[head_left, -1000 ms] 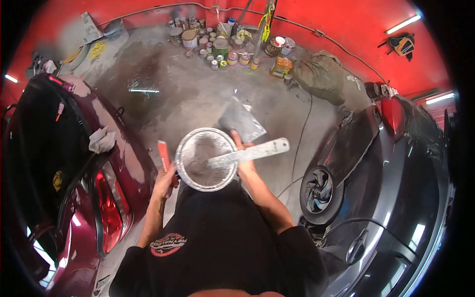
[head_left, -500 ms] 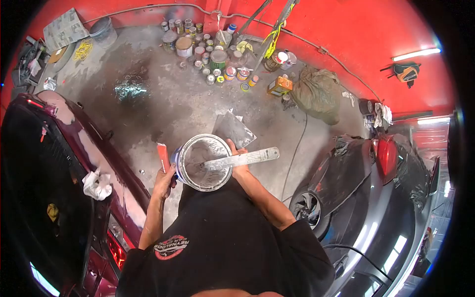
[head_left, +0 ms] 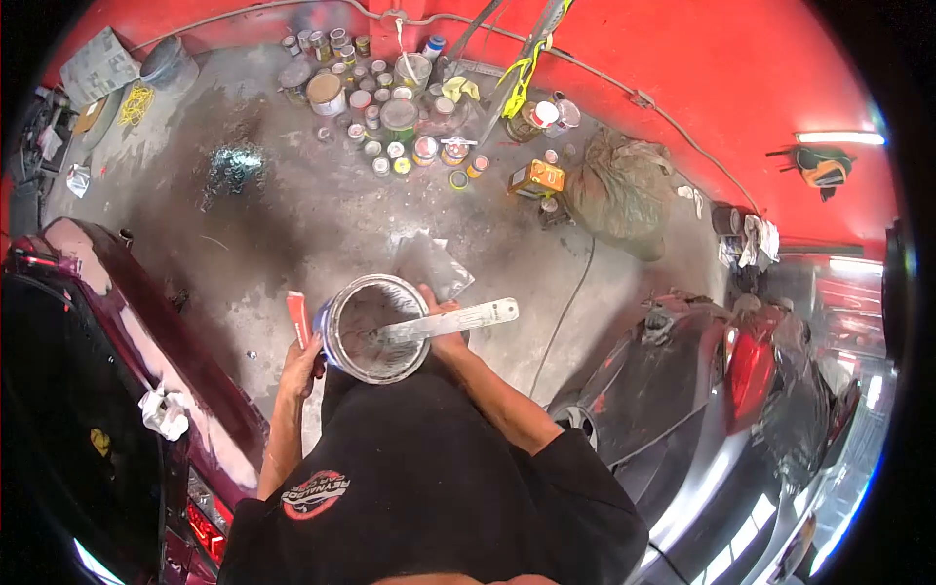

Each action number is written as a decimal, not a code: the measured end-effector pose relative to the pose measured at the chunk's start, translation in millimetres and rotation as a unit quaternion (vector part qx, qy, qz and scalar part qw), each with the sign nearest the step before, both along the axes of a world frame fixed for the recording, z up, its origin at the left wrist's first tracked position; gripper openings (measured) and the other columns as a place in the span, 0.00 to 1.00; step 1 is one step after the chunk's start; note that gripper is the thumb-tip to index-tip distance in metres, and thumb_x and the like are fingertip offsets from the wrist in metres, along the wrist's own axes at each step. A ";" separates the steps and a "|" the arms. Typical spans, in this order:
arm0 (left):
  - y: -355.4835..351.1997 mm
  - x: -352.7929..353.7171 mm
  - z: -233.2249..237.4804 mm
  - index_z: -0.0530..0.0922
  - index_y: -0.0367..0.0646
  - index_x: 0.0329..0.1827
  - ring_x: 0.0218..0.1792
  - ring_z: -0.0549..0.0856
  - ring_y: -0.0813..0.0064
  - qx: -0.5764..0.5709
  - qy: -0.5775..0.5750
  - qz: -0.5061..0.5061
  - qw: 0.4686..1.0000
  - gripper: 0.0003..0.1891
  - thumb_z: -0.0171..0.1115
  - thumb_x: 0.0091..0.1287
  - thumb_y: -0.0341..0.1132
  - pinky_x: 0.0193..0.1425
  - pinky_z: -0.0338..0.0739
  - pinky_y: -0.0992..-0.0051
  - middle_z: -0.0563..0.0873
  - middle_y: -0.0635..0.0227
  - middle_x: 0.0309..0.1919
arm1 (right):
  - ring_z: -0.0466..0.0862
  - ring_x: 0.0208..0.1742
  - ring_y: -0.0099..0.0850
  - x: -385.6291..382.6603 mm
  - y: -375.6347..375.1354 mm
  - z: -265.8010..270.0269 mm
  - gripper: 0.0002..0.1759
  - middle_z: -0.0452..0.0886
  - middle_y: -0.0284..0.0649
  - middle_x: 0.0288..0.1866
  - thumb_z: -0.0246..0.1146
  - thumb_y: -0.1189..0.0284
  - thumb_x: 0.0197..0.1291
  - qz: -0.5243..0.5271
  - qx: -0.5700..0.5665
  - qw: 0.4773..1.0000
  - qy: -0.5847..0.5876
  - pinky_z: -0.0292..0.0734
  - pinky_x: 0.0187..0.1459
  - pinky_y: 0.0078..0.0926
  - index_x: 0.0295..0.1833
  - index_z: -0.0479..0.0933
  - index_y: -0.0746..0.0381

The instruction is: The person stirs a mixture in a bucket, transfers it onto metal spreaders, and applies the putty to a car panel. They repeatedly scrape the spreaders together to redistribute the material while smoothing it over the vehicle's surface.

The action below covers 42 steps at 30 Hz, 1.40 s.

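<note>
A can of grey paste (head_left: 336, 327), blue outside with a smeared rim, is in front of my torso, tilted so its inside shows. My left hand (head_left: 300, 367) is closed around a red tube (head_left: 297, 318) and presses the can's left side. On the right, my right hand (head_left: 445, 327) is closed at the can's side, by the edge of a grey flat plate (head_left: 436, 267) that it appears to grip. A smeared metal spatula (head_left: 463, 318) leans in the can, its handle crossing the rim above my right hand. Fingers behind the can are hidden.
Several paint cans (head_left: 398, 115) stand on the floor by the red wall (head_left: 624, 49). A maroon car (head_left: 185, 361) with sanded patches is at left, a dark grey car (head_left: 673, 458) at right. Beyond are an orange box (head_left: 536, 178) and a covered bundle (head_left: 619, 195).
The view has shifted, so most of the scene sits farther left. The can, tube, spatula and plate remain at my hands; the can's opening is seen from a slightly different angle.
</note>
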<state>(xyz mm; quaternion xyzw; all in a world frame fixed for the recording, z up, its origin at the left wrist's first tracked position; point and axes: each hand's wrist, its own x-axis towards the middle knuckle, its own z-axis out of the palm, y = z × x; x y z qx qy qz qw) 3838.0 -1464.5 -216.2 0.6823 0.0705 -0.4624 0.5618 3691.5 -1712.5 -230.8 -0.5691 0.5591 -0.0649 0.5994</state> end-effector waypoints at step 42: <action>-4.9 184.6 59.8 0.73 0.46 0.41 0.16 0.68 0.83 -0.039 -0.057 0.215 0.974 0.23 0.65 0.69 0.58 0.18 0.62 0.77 0.71 0.77 0.20 | 0.80 0.30 0.35 324.3 -39.0 23.7 0.32 0.83 0.48 0.27 0.70 0.47 0.59 0.183 -0.011 0.979 -0.084 0.75 0.39 0.39 0.32 0.82 0.72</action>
